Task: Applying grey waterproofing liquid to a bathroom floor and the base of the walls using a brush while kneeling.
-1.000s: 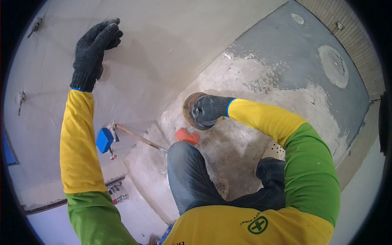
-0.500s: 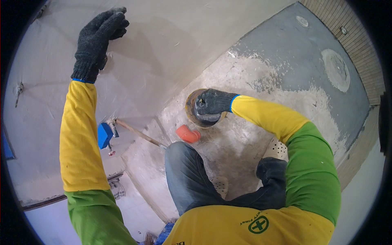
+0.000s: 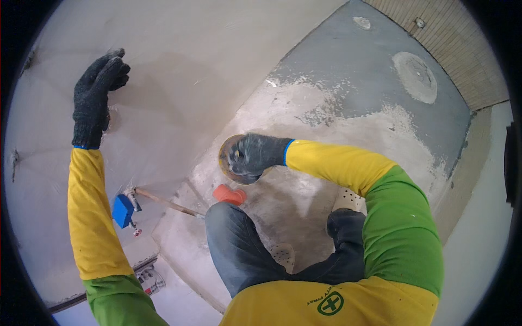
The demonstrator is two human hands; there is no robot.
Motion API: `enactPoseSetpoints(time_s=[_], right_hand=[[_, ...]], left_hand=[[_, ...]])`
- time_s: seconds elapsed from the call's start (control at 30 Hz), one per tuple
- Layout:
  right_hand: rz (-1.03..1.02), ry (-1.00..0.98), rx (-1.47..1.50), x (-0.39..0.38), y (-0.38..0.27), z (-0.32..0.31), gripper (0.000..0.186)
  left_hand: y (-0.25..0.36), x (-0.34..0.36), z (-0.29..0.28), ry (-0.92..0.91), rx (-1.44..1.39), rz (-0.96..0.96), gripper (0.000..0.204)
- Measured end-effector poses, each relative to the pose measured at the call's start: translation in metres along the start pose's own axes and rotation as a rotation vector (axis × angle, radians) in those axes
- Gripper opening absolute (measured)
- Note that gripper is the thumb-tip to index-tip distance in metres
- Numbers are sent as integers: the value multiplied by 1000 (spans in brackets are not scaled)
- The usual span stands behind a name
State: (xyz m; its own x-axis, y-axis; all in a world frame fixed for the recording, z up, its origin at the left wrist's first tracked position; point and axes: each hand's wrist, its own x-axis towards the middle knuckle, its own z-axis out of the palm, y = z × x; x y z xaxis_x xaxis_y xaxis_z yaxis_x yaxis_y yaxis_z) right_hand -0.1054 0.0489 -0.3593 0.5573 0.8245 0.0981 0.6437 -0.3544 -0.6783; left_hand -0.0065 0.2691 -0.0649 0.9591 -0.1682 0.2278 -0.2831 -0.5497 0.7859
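Note:
My left hand (image 3: 99, 98), in a dark knitted glove, is raised beside the pale wall at the left. Its fingers are bent and its thumb stands apart, with nothing visible in it. My right hand (image 3: 256, 156), gloved alike and somewhat blurred, is over the mouth of a round bucket (image 3: 223, 157) on the floor. Its fingers are closed. A small yellowish spot shows at the fist, but whatever it holds is hidden. Just below the bucket, an orange pipe elbow (image 3: 228, 194) lies close to my knee.
A blue box-shaped fitting (image 3: 123, 211) and a red-handled valve (image 3: 137, 232) project from the wall. A wooden handle (image 3: 168, 202) slants toward my knee. The floor (image 3: 293, 201) is whitish, with a grey coated area (image 3: 353, 60) farther off, bordered by a ribbed wall (image 3: 451, 49).
The view has shifted, so the bucket, elbow and wall fittings appear farther left, with the bucket lower. My right hand stays over the bucket and has turned slightly. My left hand stays raised.

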Motion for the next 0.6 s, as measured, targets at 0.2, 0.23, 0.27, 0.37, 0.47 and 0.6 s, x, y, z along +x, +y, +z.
enactPoseSetpoints(time_s=[0.2, 0.23, 0.27, 0.37, 0.47, 0.6], right_hand=[[301, 435, 1162, -52, 20, -111, 11], [343, 517, 1125, -62, 38, -117, 16], [383, 590, 1073, -73, 58, -119, 17], [530, 590, 757, -115, 135, -119, 16], [675, 278, -801, -189, 242, -114, 21], [686, 963, -124, -260, 292, -140, 24]], left_hand=[[3, 0, -4, -11, 33, -22, 35], [8, -2, 1, 7, 76, -22, 36], [5, -2, 5, -2, 61, -14, 36], [0, 0, -1, -8, 47, -26, 36], [-2, 2, 3, 1, 60, -29, 36], [-3, -1, -3, -14, 35, 26, 36]])
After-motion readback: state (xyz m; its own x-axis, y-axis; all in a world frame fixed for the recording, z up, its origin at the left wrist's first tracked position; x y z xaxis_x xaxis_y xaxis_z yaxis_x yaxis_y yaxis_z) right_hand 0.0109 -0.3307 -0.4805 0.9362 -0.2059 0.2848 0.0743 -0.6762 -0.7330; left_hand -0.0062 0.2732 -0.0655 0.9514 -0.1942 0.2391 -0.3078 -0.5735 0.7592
